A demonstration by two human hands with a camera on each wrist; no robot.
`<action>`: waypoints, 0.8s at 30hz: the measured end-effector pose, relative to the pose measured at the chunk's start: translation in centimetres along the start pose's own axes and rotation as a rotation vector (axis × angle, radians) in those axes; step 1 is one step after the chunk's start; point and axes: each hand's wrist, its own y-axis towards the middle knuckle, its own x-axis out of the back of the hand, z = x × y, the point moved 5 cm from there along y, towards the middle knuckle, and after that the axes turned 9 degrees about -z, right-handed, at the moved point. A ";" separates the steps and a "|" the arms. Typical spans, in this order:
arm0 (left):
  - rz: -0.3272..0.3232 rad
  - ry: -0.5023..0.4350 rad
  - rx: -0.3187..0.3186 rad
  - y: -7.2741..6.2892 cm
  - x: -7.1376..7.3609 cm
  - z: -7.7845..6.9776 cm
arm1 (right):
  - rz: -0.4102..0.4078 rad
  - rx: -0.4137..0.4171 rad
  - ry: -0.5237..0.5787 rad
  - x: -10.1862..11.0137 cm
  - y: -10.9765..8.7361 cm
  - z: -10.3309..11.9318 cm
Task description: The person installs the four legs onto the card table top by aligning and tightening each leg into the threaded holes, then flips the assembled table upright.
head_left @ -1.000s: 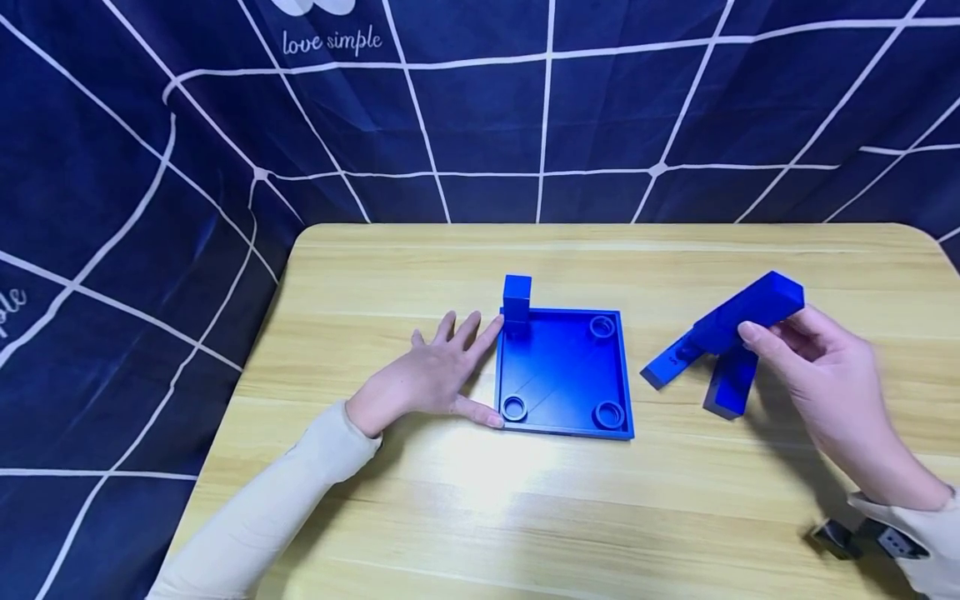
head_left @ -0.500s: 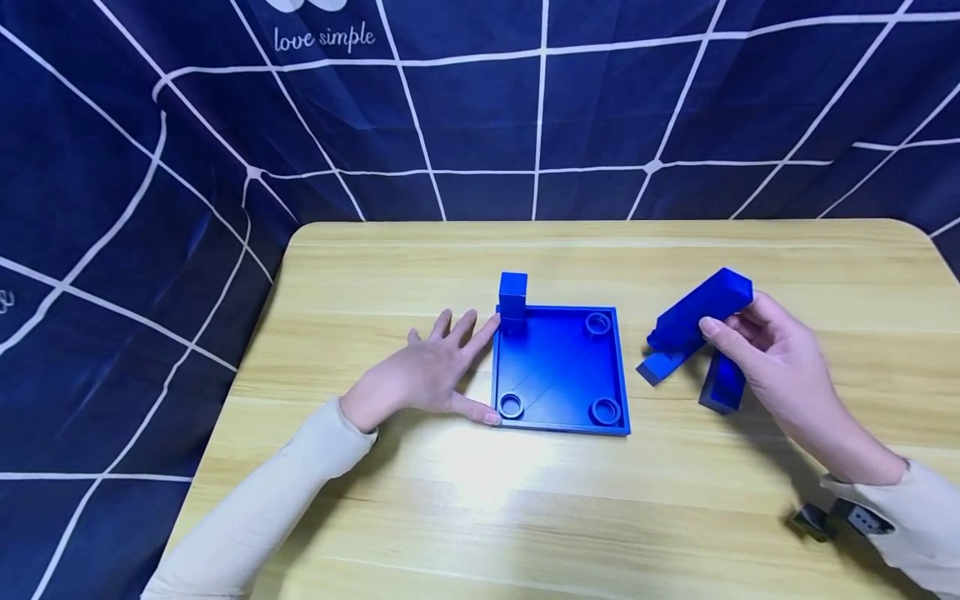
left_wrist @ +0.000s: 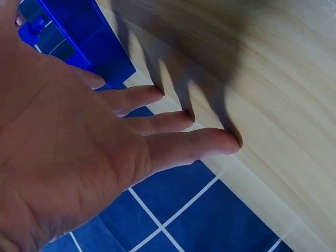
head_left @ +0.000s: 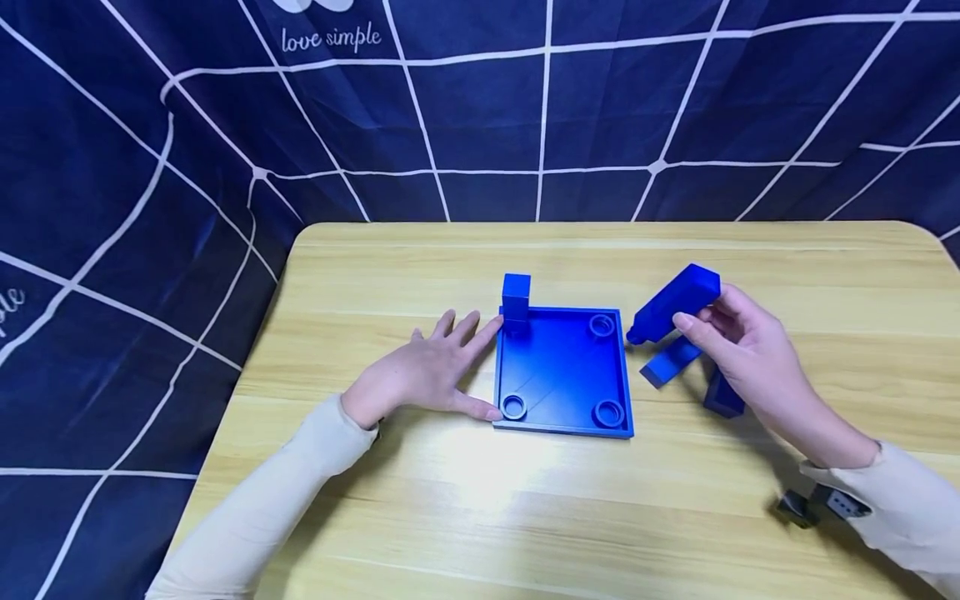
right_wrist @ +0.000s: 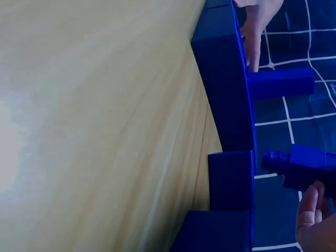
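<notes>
A blue square board point(head_left: 562, 375) with a raised rim lies on the table, ring-shaped sockets in three of its corners. A blue square post point(head_left: 516, 292) stands upright at its far left corner. My left hand point(head_left: 427, 371) spreads its straight fingers along the board's left side, index finger at the post and thumb at the near left corner. My right hand point(head_left: 757, 358) pinches another blue post point(head_left: 681, 298) above the table, right of the board. That post is tilted, its round peg point(right_wrist: 274, 161) pointing left and down toward the board.
Two more blue posts lie right of the board, one point(head_left: 669, 363) below the held post and one point(head_left: 723, 396) partly hidden by my right hand. A dark blue gridded cloth point(head_left: 480, 108) hangs behind the wooden table point(head_left: 465, 517).
My right hand has moved left toward the board, carrying the held post away from over the lying posts. My left hand and the board stay in place.
</notes>
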 end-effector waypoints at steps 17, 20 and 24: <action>-0.015 0.115 -0.017 0.0 0.0 -0.4 | 0.030 -0.011 -0.024 -2.6 0.8 1.0; -0.020 0.130 -0.024 0.1 0.0 -0.4 | 0.036 -0.027 -0.036 -2.8 1.0 0.9; -0.018 0.141 -0.029 0.2 0.0 -0.5 | 0.049 -0.035 -0.030 -3.1 1.3 0.7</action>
